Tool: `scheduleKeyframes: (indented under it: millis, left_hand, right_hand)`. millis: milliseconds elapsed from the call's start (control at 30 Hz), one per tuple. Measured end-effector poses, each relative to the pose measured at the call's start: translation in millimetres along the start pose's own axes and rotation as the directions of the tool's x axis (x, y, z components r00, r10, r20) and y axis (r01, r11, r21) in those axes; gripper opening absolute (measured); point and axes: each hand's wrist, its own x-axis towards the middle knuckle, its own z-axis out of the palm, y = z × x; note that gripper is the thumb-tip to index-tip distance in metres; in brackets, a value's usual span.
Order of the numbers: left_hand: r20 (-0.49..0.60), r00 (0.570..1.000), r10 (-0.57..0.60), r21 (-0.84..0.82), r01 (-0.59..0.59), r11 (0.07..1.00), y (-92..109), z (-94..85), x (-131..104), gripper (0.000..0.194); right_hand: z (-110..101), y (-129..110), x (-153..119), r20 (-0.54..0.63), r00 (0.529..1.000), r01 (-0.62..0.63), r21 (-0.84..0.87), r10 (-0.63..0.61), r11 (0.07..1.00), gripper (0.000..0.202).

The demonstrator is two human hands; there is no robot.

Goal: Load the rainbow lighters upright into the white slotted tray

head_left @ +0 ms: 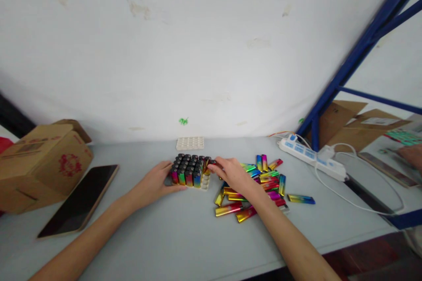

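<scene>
Upright lighters with black tops and shiny multicoloured bodies stand in rows in a white plastic tray with round cells. Bare cells show at the tray's front right corner. My left hand is curled around the tray's left side, its thumb along the front and its fingers at the back left. At the right end of the rows, my right hand pinches a lighter by its dark top. Under and beside my right forearm lies a loose heap of lighters in gold, red, blue, green and purple.
Another white celled tray lies near the wall. At left are a cardboard box and a dark tablet. A white power strip with cables and a blue metal frame stand at right. Another person's hand shows at the far right edge.
</scene>
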Motion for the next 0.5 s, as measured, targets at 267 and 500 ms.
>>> scheduleKeyframes:
  millis: [267,500]
  left_hand:
    - [-0.011,1.000,0.002,-0.017,-0.003,1.000,-5,1.1,3,0.065]
    - [-0.028,0.999,0.015,-0.017,-0.015,1.000,-4,0.5,3,0.063]
  right_hand:
    - [-2,-21,2,0.070,0.996,-0.035,-0.343,0.063,0.939,0.040]
    - [-21,-8,3,-0.064,0.991,-0.133,-0.249,0.120,0.959,0.053]
